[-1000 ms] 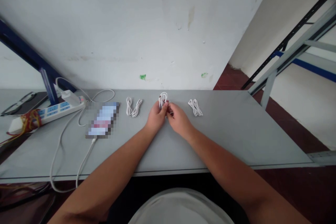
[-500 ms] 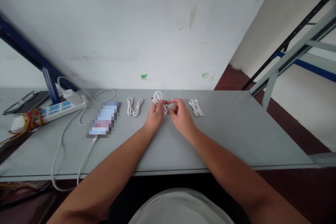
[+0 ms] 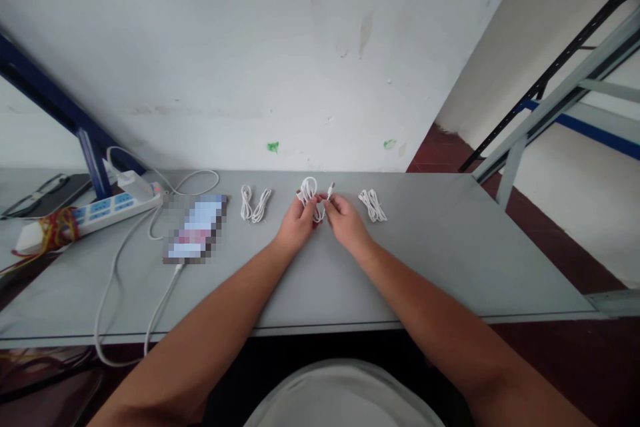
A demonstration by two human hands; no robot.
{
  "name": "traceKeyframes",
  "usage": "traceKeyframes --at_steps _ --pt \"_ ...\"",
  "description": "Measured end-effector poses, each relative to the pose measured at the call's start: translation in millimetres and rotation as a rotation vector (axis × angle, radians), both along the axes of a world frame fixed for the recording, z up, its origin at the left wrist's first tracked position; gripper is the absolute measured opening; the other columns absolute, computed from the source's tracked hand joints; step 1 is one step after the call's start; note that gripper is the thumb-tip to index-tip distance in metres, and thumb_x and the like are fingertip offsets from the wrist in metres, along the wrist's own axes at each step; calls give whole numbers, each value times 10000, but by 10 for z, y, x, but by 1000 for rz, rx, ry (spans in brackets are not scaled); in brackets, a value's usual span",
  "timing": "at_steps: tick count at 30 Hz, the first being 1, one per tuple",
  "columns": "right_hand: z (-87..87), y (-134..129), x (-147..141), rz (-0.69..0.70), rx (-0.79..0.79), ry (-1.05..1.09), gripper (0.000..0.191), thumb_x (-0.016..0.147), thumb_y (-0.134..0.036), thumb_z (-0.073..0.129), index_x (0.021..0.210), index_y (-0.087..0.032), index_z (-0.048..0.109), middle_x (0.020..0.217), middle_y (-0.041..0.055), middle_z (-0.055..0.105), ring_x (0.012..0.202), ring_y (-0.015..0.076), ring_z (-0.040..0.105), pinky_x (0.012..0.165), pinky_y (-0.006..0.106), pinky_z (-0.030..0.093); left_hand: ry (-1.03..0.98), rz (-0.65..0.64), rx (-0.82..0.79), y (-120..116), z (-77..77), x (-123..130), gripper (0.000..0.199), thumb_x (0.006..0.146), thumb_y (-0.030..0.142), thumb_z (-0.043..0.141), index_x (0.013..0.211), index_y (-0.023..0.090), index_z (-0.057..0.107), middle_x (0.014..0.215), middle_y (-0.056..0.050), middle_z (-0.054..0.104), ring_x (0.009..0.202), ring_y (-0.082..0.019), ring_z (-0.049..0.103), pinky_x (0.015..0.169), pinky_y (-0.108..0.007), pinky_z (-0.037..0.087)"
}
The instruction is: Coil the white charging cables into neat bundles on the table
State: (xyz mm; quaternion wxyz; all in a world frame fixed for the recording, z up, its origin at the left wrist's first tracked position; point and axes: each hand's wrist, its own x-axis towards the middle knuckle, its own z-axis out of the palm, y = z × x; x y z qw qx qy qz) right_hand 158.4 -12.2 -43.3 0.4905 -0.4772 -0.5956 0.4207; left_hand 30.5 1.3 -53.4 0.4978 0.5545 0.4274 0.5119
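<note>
A coiled white cable [image 3: 309,185] is held between both hands above the grey table [image 3: 440,247]. My left hand [image 3: 297,220] is closed round the middle of the coil, its thumb on top. My right hand [image 3: 344,219] pinches the cable near one end, and a plug with a metal tip points up from its fingers. To the left lies a folded white cable bundle [image 3: 257,204], bent in a V shape. Another bundled white cable [image 3: 373,205] lies to the right of my right hand.
A phone [image 3: 197,227], its screen blurred, lies at left with a charging cable [image 3: 163,310] drooping over the front edge. Behind it are a power strip [image 3: 103,211] with a charger and a dark folder [image 3: 50,195] with glasses. A wall [image 3: 310,80] borders the table's back.
My right hand has turned and come closer to my left; the plug now points upward instead of lying across. The coil has shifted slightly right.
</note>
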Motion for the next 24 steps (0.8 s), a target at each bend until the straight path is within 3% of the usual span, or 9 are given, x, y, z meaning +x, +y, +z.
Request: traceKeyframes --at_steps 3,8,14,17,21,24 --pt "23 -44 -23 -1 120 -114 273 925 -315 444 1114 -207 610 976 64 677 955 203 620 851 332 465 104 3 22 24 -66 -20 349 913 483 462 1063 179 547 714 12 550 555 -109 507 521 -235 432" --pt "32 -108 -53 78 147 -207 352 950 -243 369 1240 -221 567 1181 91 656 1065 215 616 961 388 450 408 -4 192 21 -61 -70 331 946 440 436 1143 187 513 969 -44 613 914 -182 586 870 -335 468" --pt "8 -62 13 37 137 -231 432 941 -248 388 1354 -203 502 1305 112 594 1231 241 534 1046 421 393 484 -124 254 -11 8 -60 350 976 436 362 1121 173 541 1019 -69 633 959 -206 583 916 -369 454" --pt "24 -41 35 3 113 -220 444 929 -292 425 1353 -185 501 1224 120 633 1184 252 559 1002 406 421 414 -121 245 -2 -9 -48 372 975 433 363 1177 174 537 1085 -81 639 991 -206 588 928 -367 455" --pt "73 -45 35 44 58 -122 383 920 -424 454 1195 -195 588 959 58 678 932 213 637 852 345 484 355 -151 213 -2 -20 -56 368 966 423 378 1181 169 532 1065 -86 648 966 -195 600 887 -351 476" --pt "89 -47 39 55 6 -69 390 851 -495 555 1091 -190 589 933 37 668 874 194 635 802 321 490 398 -197 254 -26 2 -60 306 946 334 432 1182 151 499 1105 -99 629 1025 -193 585 931 -347 457"
